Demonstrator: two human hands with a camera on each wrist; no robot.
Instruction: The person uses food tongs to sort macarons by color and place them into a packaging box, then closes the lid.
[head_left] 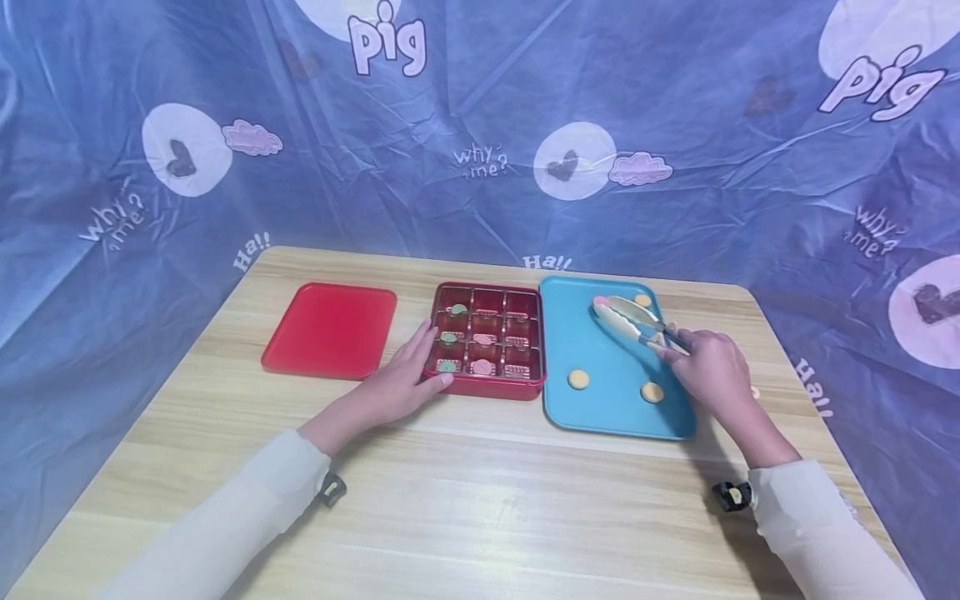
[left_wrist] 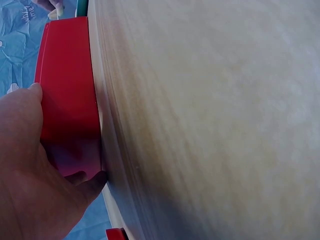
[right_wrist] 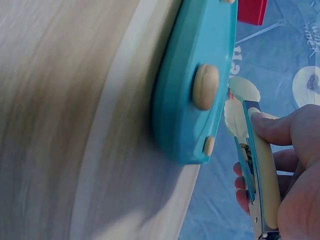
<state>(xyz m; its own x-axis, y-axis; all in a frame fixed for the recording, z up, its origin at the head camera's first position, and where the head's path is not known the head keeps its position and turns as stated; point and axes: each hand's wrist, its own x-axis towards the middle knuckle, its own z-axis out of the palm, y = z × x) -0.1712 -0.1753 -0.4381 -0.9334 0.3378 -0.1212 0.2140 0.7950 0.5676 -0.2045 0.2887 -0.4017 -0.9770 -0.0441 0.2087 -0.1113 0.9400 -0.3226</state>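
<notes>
My right hand (head_left: 712, 371) grips metal tongs (head_left: 633, 312) over the blue tray (head_left: 600, 417). A small pink biscuit (head_left: 601, 302) is at the tongs' tips. Three round tan biscuits (head_left: 578, 379) lie on the tray. My left hand (head_left: 401, 383) rests against the left side and front corner of a red compartment box (head_left: 487, 386), its fingers extended and its thumb near the front rim. Green biscuits (head_left: 447, 367) sit in the box's left column, and two pink biscuits (head_left: 482, 367) in its middle column. In the right wrist view, the tongs (right_wrist: 265, 175) lie between thumb and fingers.
A red lid (head_left: 330, 329) lies flat on the wooden table (head_left: 465, 500), left of the box. The blue tray stands against the box's right side. A small pale object (head_left: 755, 392) shows beside my right wrist. Behind the table hangs a printed blue cloth (head_left: 450, 208).
</notes>
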